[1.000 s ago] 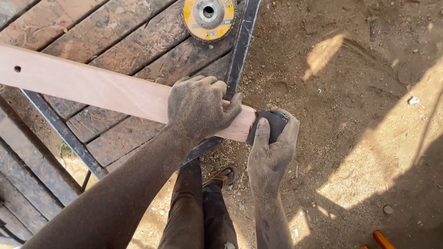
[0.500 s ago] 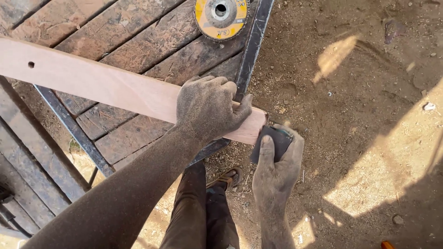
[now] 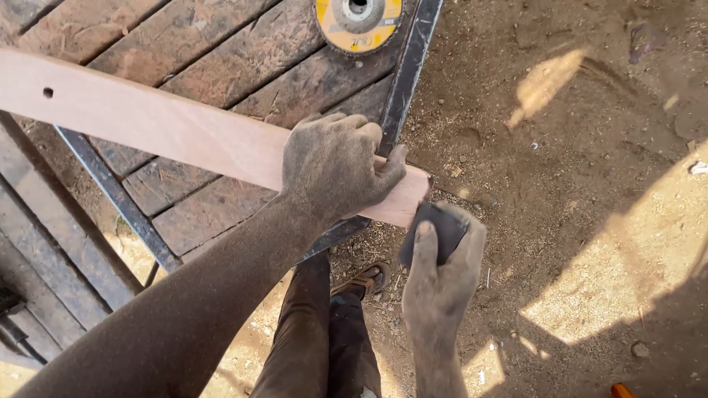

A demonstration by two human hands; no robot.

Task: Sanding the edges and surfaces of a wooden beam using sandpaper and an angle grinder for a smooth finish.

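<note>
A long, pale wooden board [image 3: 169,129] runs from the upper left of the frame down toward the centre, lying across a slatted desk [image 3: 221,203] of weathered planks framed in dark metal bars. A small round hole [image 3: 48,93] is already bored near the board's far left end, and its broad face looks smooth and clean against the grimy planks beneath. At centre frame the left hand [image 3: 335,166], coated in dust, lies palm down with fingers curled over the board close to its near end, pressing it to the desk. Just to the right and lower, the right hand [image 3: 440,269] is closed around a dark sanding pad [image 3: 435,228], which is set against the end of the board where it overhangs the desk's metal edge. Judging by the even face and the pad's position, the flat surfaces appear largely finished and the end and its edges are what is being worked now; how much of that end remains rough cannot be told. At top centre a yellow grinding disc [image 3: 359,22] rests on the planks, well apart from both hands. Below, the person's dark trousers and a sandalled foot [image 3: 365,280] stand on bare earth [image 3: 575,162] strewn with grit and wood shavings, with sunlit patches falling across the right of the frame.
</note>
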